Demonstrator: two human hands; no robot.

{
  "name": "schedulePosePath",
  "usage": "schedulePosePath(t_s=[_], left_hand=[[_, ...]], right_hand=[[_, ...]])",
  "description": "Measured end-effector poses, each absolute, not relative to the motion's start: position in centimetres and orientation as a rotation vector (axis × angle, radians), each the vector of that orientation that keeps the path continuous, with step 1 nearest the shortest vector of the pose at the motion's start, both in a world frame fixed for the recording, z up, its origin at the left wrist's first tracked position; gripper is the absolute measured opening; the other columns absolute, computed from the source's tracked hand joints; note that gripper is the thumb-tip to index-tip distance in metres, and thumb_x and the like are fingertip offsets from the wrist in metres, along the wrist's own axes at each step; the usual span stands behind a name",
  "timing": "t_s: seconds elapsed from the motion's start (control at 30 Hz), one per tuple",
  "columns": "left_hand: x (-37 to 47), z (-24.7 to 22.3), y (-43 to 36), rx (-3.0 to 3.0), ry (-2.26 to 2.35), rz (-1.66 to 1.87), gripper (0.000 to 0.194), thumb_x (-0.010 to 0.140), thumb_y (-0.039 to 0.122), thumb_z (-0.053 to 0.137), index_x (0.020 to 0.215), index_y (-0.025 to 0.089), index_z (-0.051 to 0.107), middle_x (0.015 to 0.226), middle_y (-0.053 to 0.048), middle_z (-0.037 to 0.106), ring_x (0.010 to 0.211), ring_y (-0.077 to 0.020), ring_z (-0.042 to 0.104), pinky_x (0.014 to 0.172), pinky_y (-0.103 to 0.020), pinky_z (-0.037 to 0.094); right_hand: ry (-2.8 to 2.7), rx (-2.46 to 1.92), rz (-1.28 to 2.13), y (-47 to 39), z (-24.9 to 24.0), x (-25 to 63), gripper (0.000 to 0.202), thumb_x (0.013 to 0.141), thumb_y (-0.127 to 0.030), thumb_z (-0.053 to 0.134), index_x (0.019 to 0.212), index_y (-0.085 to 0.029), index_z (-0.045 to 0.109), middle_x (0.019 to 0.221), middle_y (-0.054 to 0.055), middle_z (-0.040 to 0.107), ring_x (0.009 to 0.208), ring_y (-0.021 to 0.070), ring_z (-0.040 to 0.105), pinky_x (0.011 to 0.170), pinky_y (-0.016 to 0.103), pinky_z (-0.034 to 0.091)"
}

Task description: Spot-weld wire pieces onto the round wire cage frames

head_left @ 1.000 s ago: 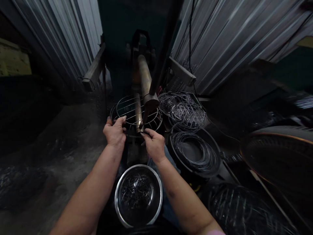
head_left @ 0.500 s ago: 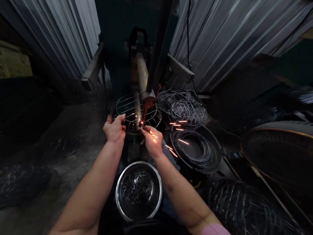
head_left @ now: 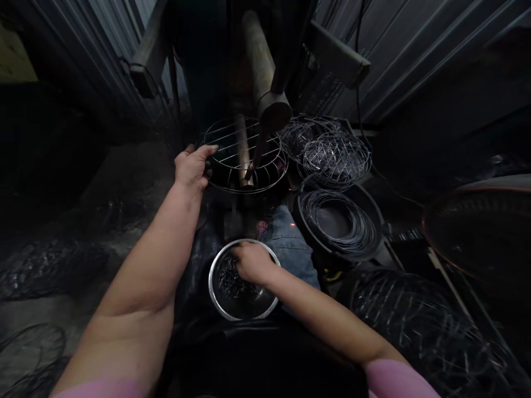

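My left hand [head_left: 192,167] is closed on the left rim of a round wire rack [head_left: 224,164], thumb on top. The rack has parallel bars and a second ring below, and it sits around the lower metal bar [head_left: 244,160] of a welding machine. Above it hangs the thick upper cylinder [head_left: 261,66] with a dark electrode [head_left: 259,149] pointing down to the lower bar's end. My right hand [head_left: 252,262] reaches into a steel bowl [head_left: 212,282] of short wire pieces [head_left: 232,282]. Its fingers are curled together, their tips dark and partly hidden among the pieces.
Right of the machine lie several finished-looking wire racks [head_left: 336,157] in a heap. Nearer is a black basin [head_left: 373,243] with a coil of wire [head_left: 352,226]. A large round rimmed tub [head_left: 464,190] stands far right, and more wirework [head_left: 415,326] lies at lower right.
My right hand has left the electrode tip and come down into the bowl. The sparks have died to a small glowing speck. My left hand stays on the rack while the view has tilted downward.
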State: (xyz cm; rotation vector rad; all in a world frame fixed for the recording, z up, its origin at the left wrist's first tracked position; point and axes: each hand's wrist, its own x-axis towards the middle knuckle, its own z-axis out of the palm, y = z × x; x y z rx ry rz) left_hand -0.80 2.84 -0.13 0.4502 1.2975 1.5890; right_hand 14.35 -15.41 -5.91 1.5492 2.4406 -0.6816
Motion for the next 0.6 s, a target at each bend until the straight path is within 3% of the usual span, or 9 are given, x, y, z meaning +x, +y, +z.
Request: schedulePosePath(t_s=[0.13, 0.47, 0.6], left_hand=[[-0.8, 0.1, 2.2, 0.426, 1.256, 1.536, 0.053, 0.052, 0.014, 0.077, 0.098, 0.02, 0.051, 0.073, 0.001, 0.057, 0.059, -0.0138, 0.055, 0.048, -0.023, 0.038], [0.4, 0.5, -1.6, 0.3, 1.19, 1.735, 0.049, 0.051, 0.013, 0.074, 0.093, 0.02, 0.048, 0.065, 0.005, 0.051, 0.056, -0.0099, 0.051, 0.045, -0.019, 0.031], [1.2, 0.2, -2.0, 0.296, 1.161, 1.742, 0.048, 0.051, 0.017, 0.075, 0.09, 0.021, 0.048, 0.064, 0.006, 0.051, 0.055, -0.0092, 0.05, 0.046, -0.02, 0.033]], right_hand=[[2.292, 1.323, -0.754, -16.7, -7.7, 13.1, 0.028, 0.072, -0.01, 0.061, 0.097, -0.012, 0.074, 0.105, 0.016, 0.071, 0.096, 0.0264, 0.068, 0.074, 0.028, 0.052], [2.247, 1.552, -0.678, -17.6, -4.9, 19.1, 0.034, 0.075, -0.012, 0.056, 0.101, -0.023, 0.075, 0.097, 0.01, 0.075, 0.096, 0.0243, 0.068, 0.078, 0.028, 0.047], [2.248, 1.601, -0.734, -18.7, -4.8, 20.5, 0.032, 0.075, -0.011, 0.052, 0.092, -0.021, 0.077, 0.094, 0.009, 0.075, 0.092, 0.0219, 0.068, 0.076, 0.026, 0.047]])
